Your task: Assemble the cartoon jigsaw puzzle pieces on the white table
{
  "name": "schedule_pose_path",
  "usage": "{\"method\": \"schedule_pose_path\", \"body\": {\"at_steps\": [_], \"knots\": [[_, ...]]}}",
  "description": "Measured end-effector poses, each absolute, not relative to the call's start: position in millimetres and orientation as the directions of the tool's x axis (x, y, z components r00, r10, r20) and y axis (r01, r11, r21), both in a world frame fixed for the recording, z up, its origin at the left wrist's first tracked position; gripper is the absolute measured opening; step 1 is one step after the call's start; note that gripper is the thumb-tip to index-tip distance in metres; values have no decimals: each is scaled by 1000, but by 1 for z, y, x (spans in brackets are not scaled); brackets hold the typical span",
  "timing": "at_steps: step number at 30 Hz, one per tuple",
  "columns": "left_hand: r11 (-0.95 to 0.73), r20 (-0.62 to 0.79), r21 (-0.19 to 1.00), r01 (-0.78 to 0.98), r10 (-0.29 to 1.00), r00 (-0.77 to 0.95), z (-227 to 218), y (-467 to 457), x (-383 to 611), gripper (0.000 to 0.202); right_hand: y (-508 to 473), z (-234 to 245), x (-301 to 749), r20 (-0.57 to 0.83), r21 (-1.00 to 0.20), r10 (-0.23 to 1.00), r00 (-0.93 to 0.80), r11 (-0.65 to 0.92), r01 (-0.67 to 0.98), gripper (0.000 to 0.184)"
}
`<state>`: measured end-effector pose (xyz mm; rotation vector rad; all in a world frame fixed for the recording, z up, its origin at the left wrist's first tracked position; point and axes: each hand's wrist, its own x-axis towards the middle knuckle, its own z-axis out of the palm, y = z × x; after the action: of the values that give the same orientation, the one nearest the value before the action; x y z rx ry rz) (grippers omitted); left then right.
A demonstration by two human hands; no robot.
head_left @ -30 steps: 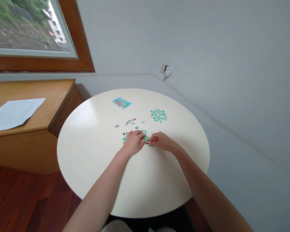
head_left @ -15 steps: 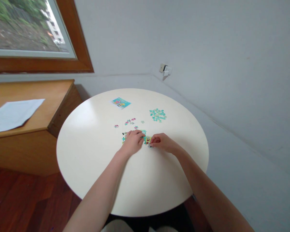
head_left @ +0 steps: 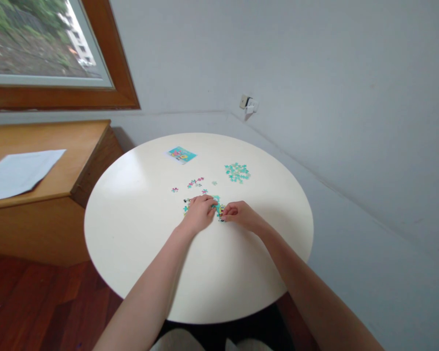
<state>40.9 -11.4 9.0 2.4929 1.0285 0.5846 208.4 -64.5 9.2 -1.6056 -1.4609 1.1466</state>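
A partly joined jigsaw puzzle (head_left: 216,200) in teal and yellow lies near the middle of the round white table. My left hand (head_left: 200,210) rests on top of it, fingers loosely bent and thumb apart, covering much of its middle. At the puzzle's right end, the fingers of my right hand (head_left: 239,213) are pinched at a yellow and dark puzzle piece (head_left: 221,213), which they partly hide. Loose pink and teal puzzle pieces (head_left: 193,183) are scattered just beyond my left hand.
A heap of teal puzzle pieces (head_left: 237,172) lies at the back right of the table (head_left: 131,243). A picture card (head_left: 182,154) is at the back left. Left of the table stands a wooden cabinet (head_left: 84,156) with paper (head_left: 22,170) on it. Wall sockets (head_left: 249,104) are behind.
My right hand has shifted slightly left, closer to my left hand, covering more of the yellow part of the puzzle. The left hand stays on the puzzle. The view has moved slightly.
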Motion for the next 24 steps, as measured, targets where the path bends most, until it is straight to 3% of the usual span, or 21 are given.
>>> {"method": "schedule_pose_path", "body": {"at_steps": [15,24], "knots": [[-660,217,479,579,728,650,7,-10,41,25,-65,14,198,-138,-778,985,105,-173,604,10],[-661,220,479,578,728,650,8,-10,41,25,-62,14,200,-133,-744,989,57,-138,654,11]]}}
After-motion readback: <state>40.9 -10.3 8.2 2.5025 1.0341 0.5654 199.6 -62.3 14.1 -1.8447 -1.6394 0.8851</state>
